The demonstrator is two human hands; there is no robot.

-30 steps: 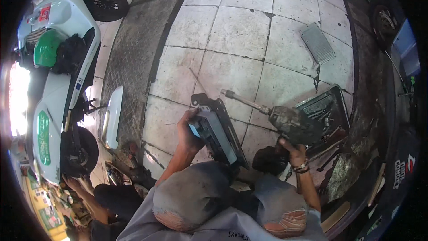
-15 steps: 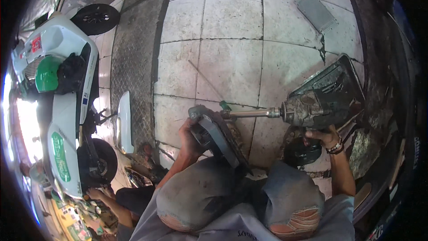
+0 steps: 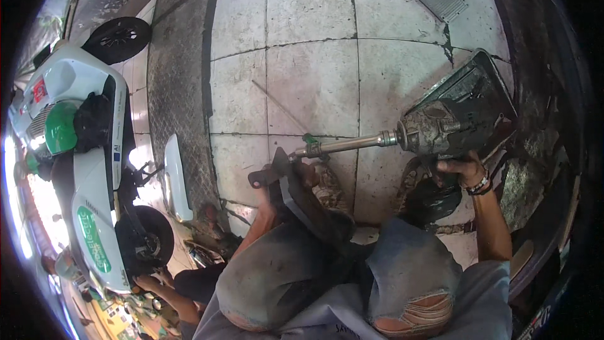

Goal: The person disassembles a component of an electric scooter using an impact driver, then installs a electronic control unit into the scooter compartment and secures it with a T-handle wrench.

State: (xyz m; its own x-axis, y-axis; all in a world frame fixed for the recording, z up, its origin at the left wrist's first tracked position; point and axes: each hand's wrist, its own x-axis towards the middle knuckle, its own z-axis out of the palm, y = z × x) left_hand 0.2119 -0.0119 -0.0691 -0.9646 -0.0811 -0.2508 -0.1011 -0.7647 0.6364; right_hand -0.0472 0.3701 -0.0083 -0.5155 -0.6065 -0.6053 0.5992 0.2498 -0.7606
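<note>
- The left hand [image 3: 308,176] keeps its fingers clasped around the dark bracket [image 3: 303,204], whose lower end lies by the left knee [image 3: 270,271], apparently for steadiness
- The right hand [image 3: 464,170] grasps the impact wrench [image 3: 440,131] from below, likely to bear its weight and keep it level; the trigger finger is hidden
- The long socket extension [image 3: 358,143] reaches the bracket's upper end, but whether it is seated cannot be told
- The shallow tray [image 3: 508,82] lies beyond the wrench, presumably for easy reach
</note>
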